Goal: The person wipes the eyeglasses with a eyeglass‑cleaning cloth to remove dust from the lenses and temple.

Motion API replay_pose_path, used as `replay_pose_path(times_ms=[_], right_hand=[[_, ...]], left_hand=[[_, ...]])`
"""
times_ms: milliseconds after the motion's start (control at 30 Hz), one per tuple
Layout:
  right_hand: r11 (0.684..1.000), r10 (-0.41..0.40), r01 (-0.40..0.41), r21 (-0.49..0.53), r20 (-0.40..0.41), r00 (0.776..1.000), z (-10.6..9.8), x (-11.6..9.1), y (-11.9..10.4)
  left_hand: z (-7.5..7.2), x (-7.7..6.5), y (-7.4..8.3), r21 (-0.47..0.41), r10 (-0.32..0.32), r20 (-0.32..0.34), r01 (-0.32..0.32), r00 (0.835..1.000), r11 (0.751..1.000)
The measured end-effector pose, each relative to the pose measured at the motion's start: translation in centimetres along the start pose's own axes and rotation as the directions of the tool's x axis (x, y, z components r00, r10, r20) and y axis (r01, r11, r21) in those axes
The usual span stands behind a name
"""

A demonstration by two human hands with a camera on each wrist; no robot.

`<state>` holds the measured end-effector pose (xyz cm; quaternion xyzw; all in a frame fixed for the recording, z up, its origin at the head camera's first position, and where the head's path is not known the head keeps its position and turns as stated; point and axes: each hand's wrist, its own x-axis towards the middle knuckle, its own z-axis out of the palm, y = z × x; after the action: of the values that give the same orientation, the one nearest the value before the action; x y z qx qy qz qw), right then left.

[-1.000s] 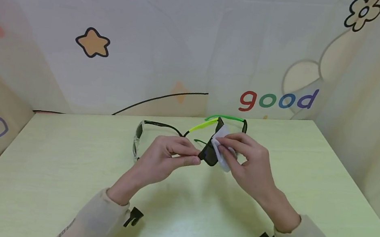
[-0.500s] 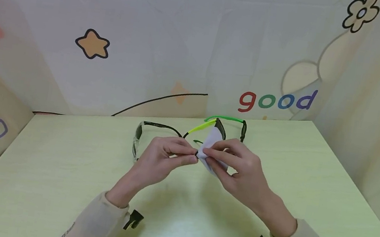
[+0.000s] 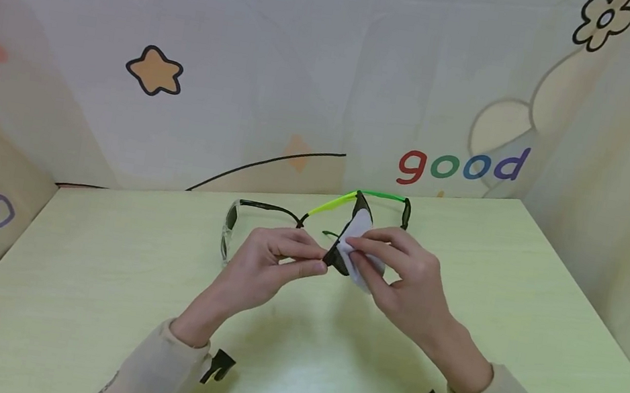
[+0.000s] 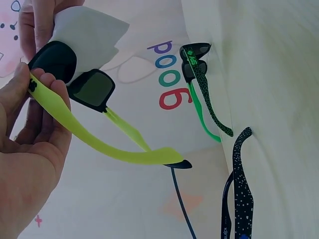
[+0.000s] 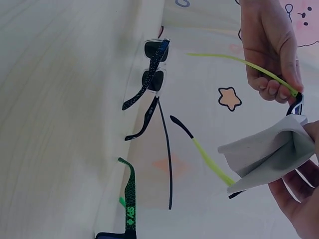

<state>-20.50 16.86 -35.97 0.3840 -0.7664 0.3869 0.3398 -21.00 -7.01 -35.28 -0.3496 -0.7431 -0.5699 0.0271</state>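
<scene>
My left hand (image 3: 272, 258) pinches a pair of sunglasses (image 4: 93, 89) at one corner of the frame, near the hinge. They have a black front, dark lenses and yellow-green temples, and are held up above the table. In my right hand (image 3: 407, 275) is a pale cloth (image 3: 358, 240), pinched between thumb and fingers and folded over the front of the sunglasses. The right wrist view shows the cloth (image 5: 271, 152) draped over the lenses, hiding most of them. One yellow-green temple (image 4: 107, 144) sweeps out past my left hand in the left wrist view.
Sunglasses with a clear frame and black speckled temples (image 5: 153, 69) lie on the table (image 3: 110, 302) behind my left hand. Green-templed black sunglasses (image 4: 194, 67) lie behind my right hand. A printed curtain (image 3: 237, 62) hangs along the table's far edge. Each sleeve carries a black clip (image 3: 219, 367).
My right hand has slid the cloth left to the corner by my left fingers, then slightly back right, baring part of the lens again. My left hand keeps its pinch.
</scene>
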Motion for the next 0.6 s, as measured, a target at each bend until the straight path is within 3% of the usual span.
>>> replay_pose_path(times_ms=[333, 600], right_hand=[[0.993, 0.116, -0.115, -0.024, 0.012, 0.993, -0.52, -0.13, 0.62], [0.996, 0.091, -0.09, -0.021, 0.024, 0.996, -0.49, -0.26, 0.37]], left_hand=[[-0.08, -0.55, 0.66, -0.002, -0.001, 0.034, 0.001, 0.999, 1.0], [-0.14, -0.55, 0.49, 0.001, 0.01, 0.027, -0.01, 1.0, 1.0]])
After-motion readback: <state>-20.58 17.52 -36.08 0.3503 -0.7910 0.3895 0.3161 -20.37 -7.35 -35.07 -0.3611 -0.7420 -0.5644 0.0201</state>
